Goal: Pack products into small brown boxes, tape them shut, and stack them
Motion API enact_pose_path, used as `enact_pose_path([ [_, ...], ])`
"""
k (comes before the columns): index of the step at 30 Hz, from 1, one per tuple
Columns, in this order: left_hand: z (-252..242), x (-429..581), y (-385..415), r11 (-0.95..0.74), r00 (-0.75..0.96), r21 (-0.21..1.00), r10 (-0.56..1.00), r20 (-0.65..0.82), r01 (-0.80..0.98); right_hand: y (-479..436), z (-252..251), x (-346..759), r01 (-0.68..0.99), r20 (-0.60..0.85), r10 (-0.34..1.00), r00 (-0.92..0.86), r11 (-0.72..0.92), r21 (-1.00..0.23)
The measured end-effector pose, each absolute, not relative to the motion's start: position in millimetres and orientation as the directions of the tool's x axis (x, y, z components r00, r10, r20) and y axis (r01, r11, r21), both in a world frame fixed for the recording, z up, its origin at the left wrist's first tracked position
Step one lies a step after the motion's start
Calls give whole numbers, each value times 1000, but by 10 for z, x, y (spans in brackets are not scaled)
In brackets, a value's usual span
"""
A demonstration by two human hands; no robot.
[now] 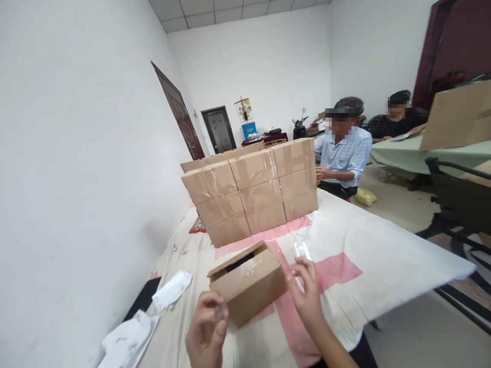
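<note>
My left hand point(207, 327) is closed at the near corner of a small cardboard box point(255, 294), its fingertips pinched around a small translucent piece that I cannot make out clearly. The box sits on the cloth-covered table with a gap showing along its top flap. On the box's right side, my right hand point(306, 294) is raised with the fingers bent and apart, and no object shows in it. Just beyond those fingers lies a small white object point(302, 250), partly covered by the hand.
Taped cardboard boxes point(261, 197) form a stacked wall across the table point(368, 266). White papers point(172, 290) lie at the left edge near the wall. One person point(343, 148) sits behind the stack; another point(399, 120) sits at a green-covered table point(452, 153). A dark folded frame point(456, 199) stands right.
</note>
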State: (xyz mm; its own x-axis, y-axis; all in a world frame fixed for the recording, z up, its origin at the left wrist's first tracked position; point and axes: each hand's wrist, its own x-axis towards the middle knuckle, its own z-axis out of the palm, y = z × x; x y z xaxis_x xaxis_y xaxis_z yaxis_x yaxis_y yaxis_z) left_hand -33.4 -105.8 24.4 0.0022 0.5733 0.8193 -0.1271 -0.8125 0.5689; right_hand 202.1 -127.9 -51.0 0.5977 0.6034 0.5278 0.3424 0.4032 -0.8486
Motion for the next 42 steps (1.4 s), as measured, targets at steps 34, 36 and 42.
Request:
enact_pose_path([
  [34, 300, -251, -1021, -142, -159, 950, 982, 101, -278, -531, -623, 2311, -240, 431, 902, 21, 423, -874],
  [36, 294, -235, -1050, -122, -127, 964, 987, 94, -235, -518, -629, 2310, -251, 441, 897, 25, 432, -866],
  [42, 360, -144, -1159, -139, -115, 983, 985, 125, -121, -503, -659, 2306, -267, 447, 894, 41, 441, -857],
])
